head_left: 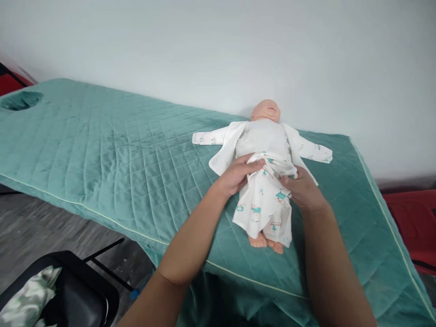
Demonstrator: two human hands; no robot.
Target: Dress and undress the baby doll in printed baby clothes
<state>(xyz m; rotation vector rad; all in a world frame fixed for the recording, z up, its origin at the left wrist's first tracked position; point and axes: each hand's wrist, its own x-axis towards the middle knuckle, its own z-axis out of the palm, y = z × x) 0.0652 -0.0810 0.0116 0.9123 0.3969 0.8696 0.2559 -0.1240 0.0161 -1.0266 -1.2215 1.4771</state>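
Bare forearms [184, 245] reach over the near edge of the green quilted cover [136, 168]. At lower left, below that edge, a black chair [78, 290] holds a crumpled cloth [27, 299]. Beyond the edge, the feet [258, 240] of a doll [262, 138] protrude from patterned trousers [262, 204], which cover its lower body. Caution: a hard pull toward me could drag the doll edgeward, since no restraint is visible. My right hand [304, 188] pinches the trousers at their side, thumb in front; its other fingertips are hidden. My left hand [235, 176] pinches the bunched waist, thumb on top, remaining fingers partly under fabric. Caution: uneven tension between these grips could twist the waist, because the cloth is gathered in folds. Farther up, a white top [235, 143] lies open, sleeves spread outward. One panel runs close beside my right hand and could be caught in its grip. Last, the doll's head [265, 110] lies near the wall [204, 50]; pushing away from me could press it there.
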